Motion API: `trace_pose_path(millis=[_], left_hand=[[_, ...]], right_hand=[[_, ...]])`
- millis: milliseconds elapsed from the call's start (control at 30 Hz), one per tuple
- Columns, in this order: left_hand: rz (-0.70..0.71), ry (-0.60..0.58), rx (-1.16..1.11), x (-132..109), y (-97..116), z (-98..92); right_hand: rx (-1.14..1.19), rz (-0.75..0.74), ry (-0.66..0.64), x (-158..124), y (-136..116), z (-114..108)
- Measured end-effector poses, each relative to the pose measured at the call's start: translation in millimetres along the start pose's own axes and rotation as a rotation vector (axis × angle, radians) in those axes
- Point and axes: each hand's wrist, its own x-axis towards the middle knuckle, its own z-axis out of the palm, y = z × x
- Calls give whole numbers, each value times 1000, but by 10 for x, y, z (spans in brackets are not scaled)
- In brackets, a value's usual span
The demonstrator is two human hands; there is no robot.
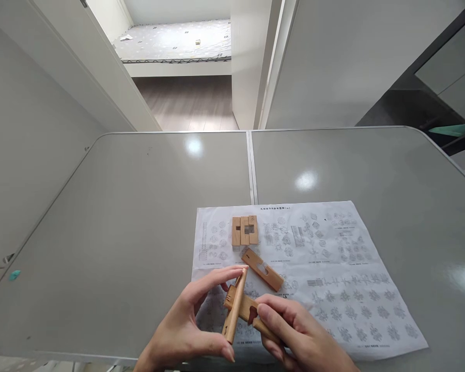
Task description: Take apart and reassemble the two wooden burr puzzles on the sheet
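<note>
The wooden bar (pixel 238 307), pinched end to end by the left hand (pixel 182 320), is best kept steady between the hands while the notched piece (pixel 248 308) crossing it, clasped by the right hand (pixel 300 328), is aligned without forcing.

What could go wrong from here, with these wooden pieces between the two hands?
1. The slim light-brown wooden rod is pinched near its ends by the left hand, so it might slip or twist.
2. The notched brown wooden bar in the right hand crosses behind that rod; forcing it at an angle could perhaps mar the wood.
3. The loose brown wooden bar with a cutout lies on the white printed paper near both hands, and could get knocked.
</note>
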Motion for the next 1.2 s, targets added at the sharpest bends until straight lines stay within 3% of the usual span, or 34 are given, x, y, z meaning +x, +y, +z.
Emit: trace_pose_path(millis=[167,367,533,767,967,1200], left_hand=[[30,-81,2,-42,-48,-49],[34,-7,13,-48,-66,-13],[32,-84,26,-43,-74,-40],[57,-36,76,-47,-93,-3],[39,-94,47,-36,-88,-14],[24,-76,19,-41,-54,-15]], right_hand=[[-46,15,-84,-28,-47,-6],[-19,-18,-9,9,-30,29],[-61,5,-65,-18,-57,12],[0,-67,-22,34,-46,44],[-17,-76,-77,26,-54,42],[-17,-68,-63,59,-27,60]])
